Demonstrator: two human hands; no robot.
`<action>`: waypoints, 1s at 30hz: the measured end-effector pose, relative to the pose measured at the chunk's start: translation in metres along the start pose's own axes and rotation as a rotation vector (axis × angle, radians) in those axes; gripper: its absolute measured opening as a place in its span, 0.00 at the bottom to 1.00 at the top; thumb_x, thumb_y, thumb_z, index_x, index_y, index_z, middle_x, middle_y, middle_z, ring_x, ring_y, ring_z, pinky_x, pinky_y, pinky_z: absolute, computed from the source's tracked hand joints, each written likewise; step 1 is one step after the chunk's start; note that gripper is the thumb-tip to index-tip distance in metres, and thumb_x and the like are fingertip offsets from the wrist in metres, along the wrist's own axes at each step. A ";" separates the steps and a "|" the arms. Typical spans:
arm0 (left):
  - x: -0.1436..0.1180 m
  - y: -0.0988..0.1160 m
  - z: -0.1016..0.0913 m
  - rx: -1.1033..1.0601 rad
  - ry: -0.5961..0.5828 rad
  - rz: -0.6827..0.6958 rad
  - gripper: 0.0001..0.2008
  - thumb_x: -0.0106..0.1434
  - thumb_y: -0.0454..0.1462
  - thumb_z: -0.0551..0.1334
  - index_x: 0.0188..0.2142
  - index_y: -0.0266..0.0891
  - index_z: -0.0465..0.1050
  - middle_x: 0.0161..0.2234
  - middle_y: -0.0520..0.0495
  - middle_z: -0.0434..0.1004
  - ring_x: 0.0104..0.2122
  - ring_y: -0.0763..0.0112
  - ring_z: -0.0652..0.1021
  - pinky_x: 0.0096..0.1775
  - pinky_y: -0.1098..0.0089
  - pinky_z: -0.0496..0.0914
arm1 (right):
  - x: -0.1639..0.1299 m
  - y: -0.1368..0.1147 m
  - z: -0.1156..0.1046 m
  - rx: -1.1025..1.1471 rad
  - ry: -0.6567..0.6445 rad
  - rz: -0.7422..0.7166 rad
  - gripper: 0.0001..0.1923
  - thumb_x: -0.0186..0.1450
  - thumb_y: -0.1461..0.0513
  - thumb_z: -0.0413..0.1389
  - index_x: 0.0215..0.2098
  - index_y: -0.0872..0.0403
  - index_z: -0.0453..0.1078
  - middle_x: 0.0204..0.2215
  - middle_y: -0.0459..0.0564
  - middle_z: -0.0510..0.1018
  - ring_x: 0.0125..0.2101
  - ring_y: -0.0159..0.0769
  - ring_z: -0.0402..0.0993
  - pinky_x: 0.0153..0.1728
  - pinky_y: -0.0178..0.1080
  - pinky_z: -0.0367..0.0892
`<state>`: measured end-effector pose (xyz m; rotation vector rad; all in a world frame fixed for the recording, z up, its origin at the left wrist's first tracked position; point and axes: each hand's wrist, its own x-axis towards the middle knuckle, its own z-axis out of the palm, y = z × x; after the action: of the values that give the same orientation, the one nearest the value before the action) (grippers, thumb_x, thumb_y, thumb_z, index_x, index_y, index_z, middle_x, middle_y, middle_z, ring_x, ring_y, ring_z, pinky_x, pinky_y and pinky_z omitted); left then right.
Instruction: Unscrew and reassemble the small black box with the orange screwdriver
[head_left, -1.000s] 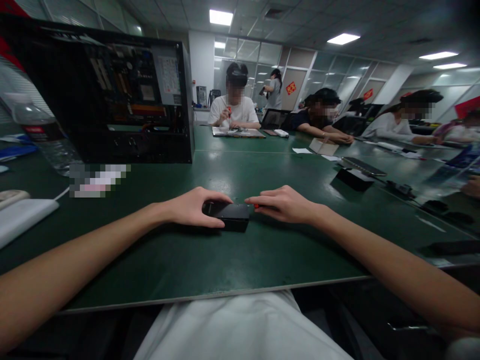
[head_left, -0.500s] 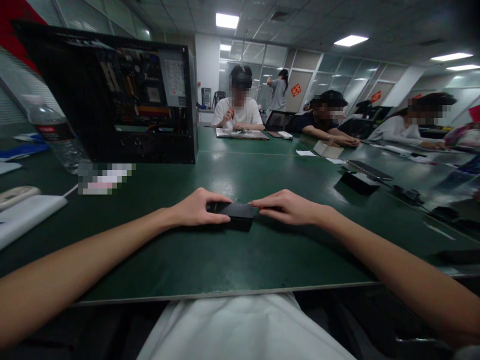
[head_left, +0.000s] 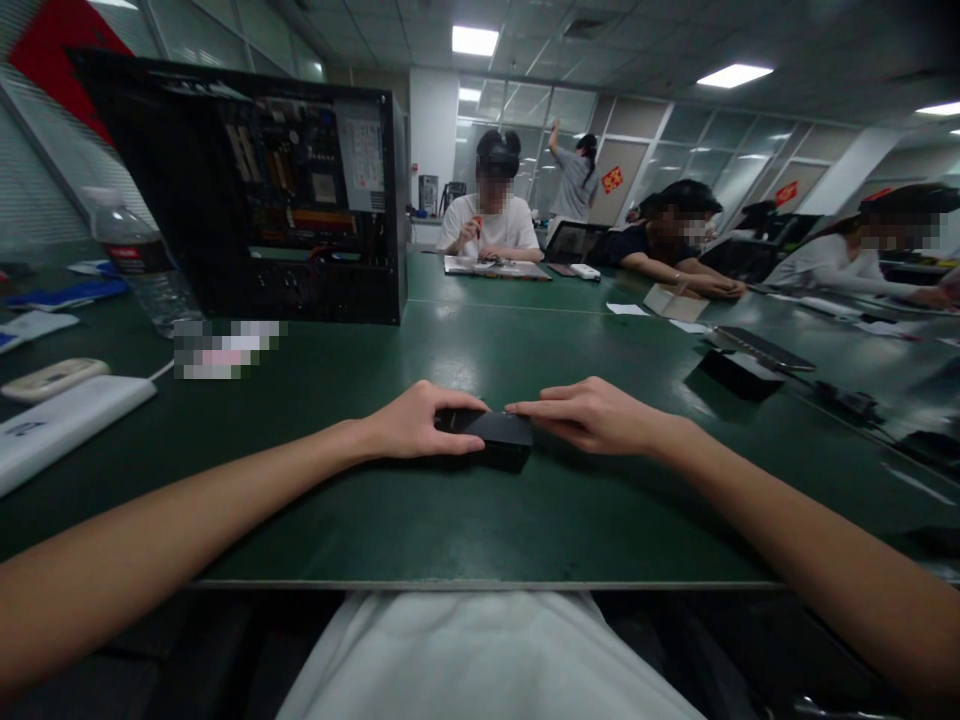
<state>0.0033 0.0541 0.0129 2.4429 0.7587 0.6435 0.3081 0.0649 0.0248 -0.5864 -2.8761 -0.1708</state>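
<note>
Green surface (head_left: 465, 520) runs wide across my view, shared with other people seated well apart at the far side. Open PC case (head_left: 285, 190) stands upright at far left, side panel off, boards showing; a water bottle (head_left: 142, 265) is just beside it. A white slab (head_left: 60, 425) lies near the left edge.

Small black box (head_left: 495, 435) lies flat on the surface directly ahead of me, between both hands. I judge it sits there so both hands can reach it evenly and the surface takes its weight.

Left hand (head_left: 420, 425): loosely curled over the box's left end, thumb along the near edge, fingers over the top. Likely steadying it against sliding.

Right hand (head_left: 592, 415): flat and low, fingers close together and extended, fingertips touching the box's right top edge. Whether they pinch a small item beneath, I cannot tell; nothing shows between the fingers.
</note>
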 end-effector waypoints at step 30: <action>-0.003 0.011 0.009 -0.092 0.078 -0.094 0.24 0.59 0.47 0.70 0.52 0.37 0.80 0.41 0.47 0.85 0.40 0.62 0.82 0.43 0.69 0.72 | 0.007 0.001 0.023 0.367 0.136 0.022 0.20 0.73 0.64 0.48 0.60 0.55 0.70 0.39 0.54 0.79 0.38 0.34 0.75 0.40 0.34 0.68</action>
<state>0.0104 0.0415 0.0121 2.2951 0.8504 0.7244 0.2983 0.0716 0.0035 -0.5119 -2.6714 0.3029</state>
